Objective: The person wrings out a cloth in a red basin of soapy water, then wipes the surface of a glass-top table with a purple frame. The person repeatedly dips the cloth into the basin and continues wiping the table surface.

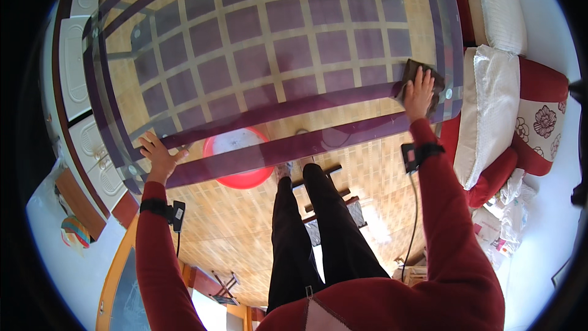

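Observation:
My right hand lies flat on a dark brown cloth, pressing it to the glass tabletop near the right front corner. The glass table has purple bands along its edges and a pattern of purple squares showing through the glass. With fingers spread, my left hand rests on the glass at the left front corner and holds nothing. Partly under the table's front edge, a red basin stands on the floor with whitish, sudsy-looking contents.
A red and cream sofa flanks the table's right side. White cabinets line the left. Behind my legs is a low folding stool. Plastic bags lie by the sofa's end. Cables hang from both wrist devices.

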`<state>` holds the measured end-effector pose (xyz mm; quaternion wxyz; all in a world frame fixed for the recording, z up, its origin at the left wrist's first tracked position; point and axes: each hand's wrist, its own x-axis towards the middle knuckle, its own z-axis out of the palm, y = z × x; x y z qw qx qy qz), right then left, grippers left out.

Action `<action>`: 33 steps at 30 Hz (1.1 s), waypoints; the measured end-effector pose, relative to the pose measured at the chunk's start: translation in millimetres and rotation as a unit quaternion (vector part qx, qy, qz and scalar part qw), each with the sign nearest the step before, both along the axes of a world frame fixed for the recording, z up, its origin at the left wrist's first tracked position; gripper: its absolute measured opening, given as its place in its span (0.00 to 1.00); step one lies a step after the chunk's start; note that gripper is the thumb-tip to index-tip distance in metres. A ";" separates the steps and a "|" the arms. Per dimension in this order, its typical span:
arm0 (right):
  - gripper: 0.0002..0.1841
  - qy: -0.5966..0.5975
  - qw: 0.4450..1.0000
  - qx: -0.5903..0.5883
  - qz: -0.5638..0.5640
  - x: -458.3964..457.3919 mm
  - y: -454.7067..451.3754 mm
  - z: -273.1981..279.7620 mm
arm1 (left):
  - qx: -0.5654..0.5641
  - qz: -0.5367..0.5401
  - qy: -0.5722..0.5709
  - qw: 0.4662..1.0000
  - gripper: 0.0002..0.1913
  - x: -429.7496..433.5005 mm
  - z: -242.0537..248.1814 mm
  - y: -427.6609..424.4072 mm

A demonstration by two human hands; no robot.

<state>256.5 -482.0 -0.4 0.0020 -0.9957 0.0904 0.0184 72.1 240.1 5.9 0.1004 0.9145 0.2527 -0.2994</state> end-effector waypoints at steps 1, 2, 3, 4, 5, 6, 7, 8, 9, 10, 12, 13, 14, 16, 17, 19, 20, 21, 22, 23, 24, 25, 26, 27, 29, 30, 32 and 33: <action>0.35 0.052 0.997 -0.024 -0.047 -21.1 16.6 -4.6 | -0.002 0.005 -0.004 1.000 0.79 0.6 0.5 -0.4; 0.36 0.036 0.998 -0.045 -0.025 -47.2 49.0 -9.5 | 0.007 0.003 0.003 1.000 0.79 1.8 0.9 -1.1; 0.36 -0.011 1.000 -0.013 0.023 -74.6 89.7 -10.8 | 0.016 -0.001 0.008 1.000 0.78 2.9 1.5 -2.3; 0.37 0.014 0.997 -0.013 0.080 -97.6 135.9 -10.3 | 0.014 -0.007 0.007 1.000 0.78 4.4 2.3 -3.6; 0.36 0.060 0.990 0.057 0.113 -124.1 184.6 -3.7 | 0.012 -0.011 0.004 1.000 0.78 5.1 3.1 -5.4; 0.34 0.088 0.966 0.131 0.206 -148.1 226.4 11.0 | 0.019 -0.003 0.004 1.000 0.78 6.5 3.9 -6.9; 0.37 0.190 0.929 0.160 0.276 -159.0 267.8 22.0 | 0.017 -0.007 0.004 1.000 0.79 8.2 4.5 -8.4; 0.39 0.147 0.888 0.188 0.394 -163.4 301.5 34.2 | 0.024 -0.003 0.016 1.000 0.79 9.1 5.5 -9.9; 0.39 0.176 0.842 0.218 0.461 -157.4 327.6 42.8 | 0.032 0.000 0.027 0.999 0.79 10.2 6.5 -10.4; 0.39 0.192 0.805 0.255 0.501 -144.7 346.2 48.7 | 0.031 0.013 0.045 0.998 0.80 11.2 6.8 -10.8; 0.41 0.124 0.802 0.232 0.537 -104.6 362.5 49.5 | 0.031 0.016 0.038 0.999 0.80 11.8 5.5 -10.0; 0.42 0.118 0.807 0.217 0.537 -79.7 363.6 45.0 | 0.030 0.011 0.037 0.999 0.80 12.1 4.1 -8.8; 0.42 0.091 0.852 0.192 0.478 -53.8 353.0 38.5 | 0.037 0.014 0.053 0.998 0.81 11.6 2.0 -7.3; 0.41 0.040 0.914 0.170 0.367 -0.2 300.6 23.0 | 0.052 -0.024 0.035 0.998 0.82 6.9 -3.1 -3.9; 0.41 -0.037 0.926 0.189 0.324 21.1 261.4 17.5 | 0.063 -0.042 0.042 0.996 0.82 3.7 -6.0 -2.8; 0.40 -0.054 0.964 0.128 0.227 58.4 179.0 8.9 | 0.047 -0.045 0.005 0.998 0.82 -1.9 -7.2 1.5; 0.39 -0.075 0.976 0.117 0.167 70.2 134.7 8.5 | 0.041 -0.048 -0.007 0.998 0.82 -4.2 -4.6 4.1; 0.38 -0.038 0.990 0.106 0.088 81.4 99.0 7.3 | 0.032 -0.036 0.005 0.999 0.82 -4.8 -1.4 5.3; 0.38 -0.082 0.991 0.102 0.038 85.3 71.6 5.1 | 0.046 -0.033 0.029 0.998 0.83 -3.3 2.4 4.8; 0.37 -0.057 0.992 0.095 -0.058 78.6 50.5 5.9 | 0.061 -0.034 0.027 0.997 0.80 -0.4 6.7 1.6; 0.37 -0.080 0.993 0.072 -0.050 69.5 45.3 4.3 | 0.077 0.004 0.054 0.996 0.76 8.2 10.1 -3.9; 0.37 -0.053 0.994 0.052 -0.080 58.6 46.7 5.0 | 0.110 0.044 0.093 0.989 0.72 22.0 15.0 -9.9; 0.37 -0.024 0.996 0.042 -0.077 44.8 60.0 5.4 | 0.156 0.080 0.042 0.984 0.65 35.8 13.7 -27.4; 0.39 0.007 0.999 0.022 -0.035 31.4 82.6 6.3 | 0.187 0.071 -0.021 0.980 0.55 50.4 14.0 -48.2; 0.45 0.029 0.978 0.135 0.153 13.3 128.2 18.1 | 0.194 0.036 -0.210 0.958 0.44 93.6 4.5 -104.3; 0.45 0.090 0.932 0.242 0.254 17.8 147.6 24.0 | 0.192 0.023 -0.270 0.943 0.40 120.3 1.1 -132.7; 0.41 0.065 0.859 0.287 0.419 49.8 179.8 29.9 | 0.176 0.028 -0.342 0.922 0.35 176.7 -10.7 -197.7; 0.40 0.055 0.839 0.300 0.451 73.5 185.1 31.3 | 0.147 0.028 -0.405 0.902 0.35 202.8 -14.4 -227.1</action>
